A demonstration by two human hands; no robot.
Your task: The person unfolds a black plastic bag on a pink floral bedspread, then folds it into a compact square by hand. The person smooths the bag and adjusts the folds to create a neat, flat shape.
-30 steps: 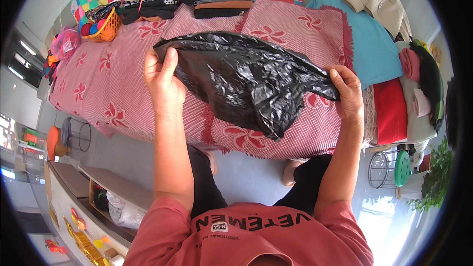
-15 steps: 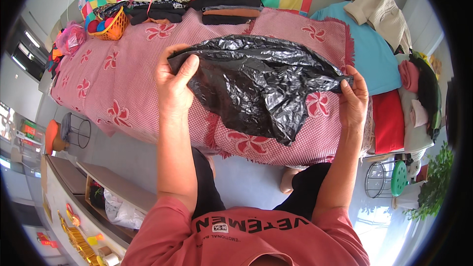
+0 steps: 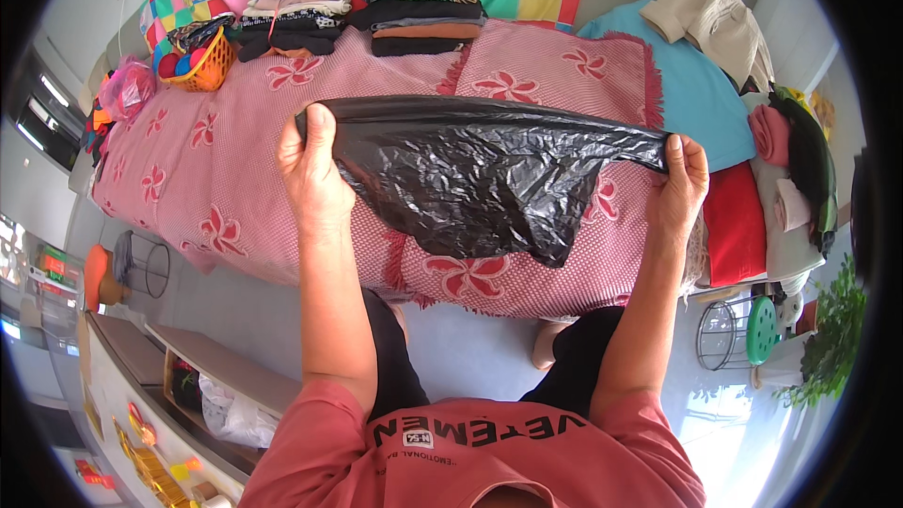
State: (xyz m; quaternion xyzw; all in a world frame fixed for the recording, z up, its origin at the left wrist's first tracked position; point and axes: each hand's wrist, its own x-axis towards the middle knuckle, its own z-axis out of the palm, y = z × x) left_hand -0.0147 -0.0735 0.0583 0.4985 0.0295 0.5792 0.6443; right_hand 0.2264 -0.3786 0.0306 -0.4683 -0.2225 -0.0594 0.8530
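A black plastic bag (image 3: 470, 174) is stretched between my two hands, its crinkled lower part hanging loose. My left hand (image 3: 315, 169) is closed on one end of its top edge, thumb up. At the other end, my right hand (image 3: 682, 174) pinches a corner of the bag. Beneath lies a pink patterned blanket (image 3: 254, 141) with red flowers and fringe, spread over a sofa. Behind the bag stand two stacks of folded clothes, a left stack (image 3: 292, 14) and a taller right stack (image 3: 426, 14).
A yellow basket (image 3: 212, 66) with coloured balls stands at the back left beside a pink plastic bundle (image 3: 129, 87). To the right lie a blue cloth (image 3: 701, 103), a beige garment (image 3: 720, 19) and a red cloth (image 3: 734, 226). An open drawer (image 3: 221, 367) juts out at lower left.
The bag's top edge has been pulled taut and straighter. My left hand has shifted slightly left, and my right hand sits a little lower. The view has shifted slightly.
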